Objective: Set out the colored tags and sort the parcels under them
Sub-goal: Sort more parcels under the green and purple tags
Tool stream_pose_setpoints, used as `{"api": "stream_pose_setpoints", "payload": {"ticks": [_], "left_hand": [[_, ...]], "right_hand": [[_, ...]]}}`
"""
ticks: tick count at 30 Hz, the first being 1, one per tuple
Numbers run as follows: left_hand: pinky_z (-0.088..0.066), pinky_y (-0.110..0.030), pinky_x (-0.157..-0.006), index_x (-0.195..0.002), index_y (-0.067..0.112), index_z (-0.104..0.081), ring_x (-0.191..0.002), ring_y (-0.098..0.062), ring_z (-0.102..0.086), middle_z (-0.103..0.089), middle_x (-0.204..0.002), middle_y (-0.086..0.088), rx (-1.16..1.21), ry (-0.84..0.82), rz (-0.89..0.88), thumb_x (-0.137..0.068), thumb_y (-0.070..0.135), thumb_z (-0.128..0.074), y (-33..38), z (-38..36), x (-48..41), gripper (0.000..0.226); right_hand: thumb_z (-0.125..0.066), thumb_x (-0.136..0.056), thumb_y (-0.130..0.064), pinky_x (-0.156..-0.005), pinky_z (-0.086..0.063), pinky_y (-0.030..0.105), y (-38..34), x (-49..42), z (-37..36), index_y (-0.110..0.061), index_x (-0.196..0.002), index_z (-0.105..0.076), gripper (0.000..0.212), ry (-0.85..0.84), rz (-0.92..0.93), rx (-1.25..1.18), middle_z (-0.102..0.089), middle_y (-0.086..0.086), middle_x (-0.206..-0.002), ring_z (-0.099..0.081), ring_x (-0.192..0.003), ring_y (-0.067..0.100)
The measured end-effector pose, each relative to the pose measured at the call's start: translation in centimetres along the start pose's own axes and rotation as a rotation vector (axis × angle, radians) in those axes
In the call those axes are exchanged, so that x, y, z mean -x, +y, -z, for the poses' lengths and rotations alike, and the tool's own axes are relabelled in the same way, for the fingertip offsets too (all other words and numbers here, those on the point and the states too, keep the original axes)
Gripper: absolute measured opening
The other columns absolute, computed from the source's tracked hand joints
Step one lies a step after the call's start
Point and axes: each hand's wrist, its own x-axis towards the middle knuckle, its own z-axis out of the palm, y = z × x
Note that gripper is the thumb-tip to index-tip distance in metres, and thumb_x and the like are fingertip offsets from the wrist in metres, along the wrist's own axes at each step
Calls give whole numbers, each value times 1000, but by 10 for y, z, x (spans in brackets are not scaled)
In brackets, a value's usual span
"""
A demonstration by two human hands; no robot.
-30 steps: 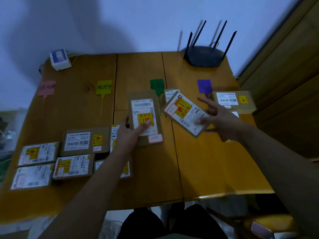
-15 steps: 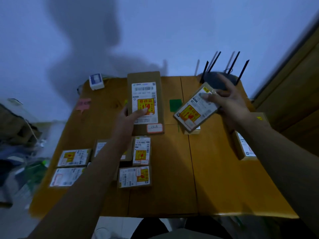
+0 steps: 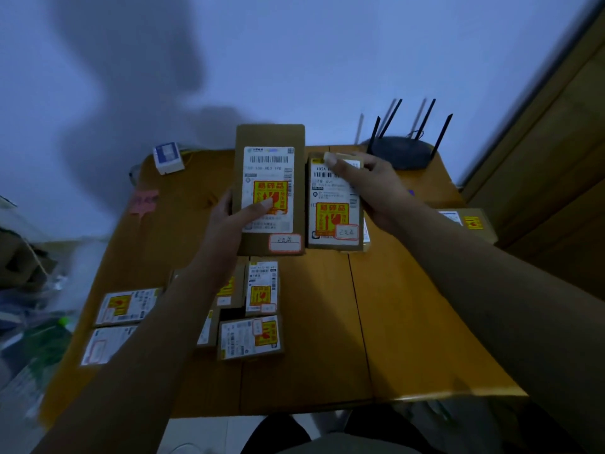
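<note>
My left hand (image 3: 234, 221) holds a tall brown parcel (image 3: 270, 139) upright above the table, thumb on its yellow fragile sticker. My right hand (image 3: 373, 186) holds a second, smaller parcel (image 3: 332, 221) upright beside it, the two nearly touching. Both show white shipping labels and a small red-framed label at the bottom. A pink tag (image 3: 144, 200) lies at the table's far left; a bit of purple tag (image 3: 411, 192) peeks out behind my right wrist. The other tags are hidden behind the raised parcels. Several more parcels (image 3: 250, 337) lie on the near left of the table.
The wooden table (image 3: 409, 339) has a black router (image 3: 401, 155) with antennas at its far right corner and a small white box (image 3: 168, 157) at the far left. One parcel (image 3: 473, 224) lies at the right edge near a wooden door. Clutter sits on the floor at left.
Both hands raised their parcels higher and brought them side by side; the right parcel turned from slanted to upright. The view tilted up toward the wall.
</note>
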Motion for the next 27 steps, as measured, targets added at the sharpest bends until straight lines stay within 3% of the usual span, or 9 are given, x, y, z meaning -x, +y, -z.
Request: {"api": "stream_pose_setpoints", "payload": {"ticks": [6,10,12,14,16,20,23,27], "left_hand": [[-65,-42,-76,-135,20,-63,-103,-32,-78,-79,-119,-10,23,15,20,-87,22,-80,-8,-3,-2,51],[-65,-42,-76,-137,21,-61,-102,-32,-79,-78,-120,-9,30,44,48,-89,21,-80,-21,-6,-5,52],[-64,-38,-72,-140,19,-59,-100,-31,-79,-78,-120,-10,28,62,77,-89,21,-79,-33,-6,-5,54],[-64,-36,-69,-139,16,-59,-98,-32,-79,-78,-120,-13,44,61,139,-89,21,-79,-49,-5,-4,54],[-64,-35,-67,-137,18,-59,-95,-31,-80,-79,-116,-11,60,56,213,-88,22,-80,-66,-2,-1,54],[-64,-37,-67,-137,20,-57,-94,-30,-80,-79,-115,-11,62,65,312,-82,26,-84,-94,3,3,61],[-65,-41,-69,-136,23,-58,-95,-31,-80,-80,-114,-9,61,71,352,-81,29,-85,-108,5,2,62],[-64,-52,-85,-132,25,-62,-101,-33,-79,-78,-119,-11,49,64,363,-75,35,-87,-118,4,-2,63]], "right_hand": [[-78,-94,-37,-92,-64,51,7,5,-2,-2,-127,-67,50,38,-35,-7,-80,17,-112,-79,-102,35],[-72,-98,-38,-80,-67,44,18,6,-8,-25,-136,-61,42,16,-152,-158,-81,14,-113,-79,-105,33],[-73,-99,-31,-81,-67,47,29,7,-7,-33,-149,-47,57,-27,-224,-201,-80,13,-115,-79,-105,33],[-70,-97,-11,-85,-65,51,41,11,-2,-40,-158,-32,77,-85,-292,-228,-74,19,-125,-76,-111,39],[-63,-94,6,-87,-64,54,55,17,4,-38,-157,-33,82,-135,-343,-250,-69,22,-131,-73,-115,43],[-60,-84,18,-88,-64,58,87,25,12,-40,-150,-34,91,-104,-438,-320,-66,25,-134,-73,-114,46],[-72,-72,16,-79,-66,55,108,28,17,-36,-143,-35,96,-48,-456,-376,-66,27,-134,-77,-105,44],[-88,-64,5,-75,-66,47,131,30,27,-25,-132,-42,88,21,-441,-417,-75,22,-124,-78,-105,41]]}}
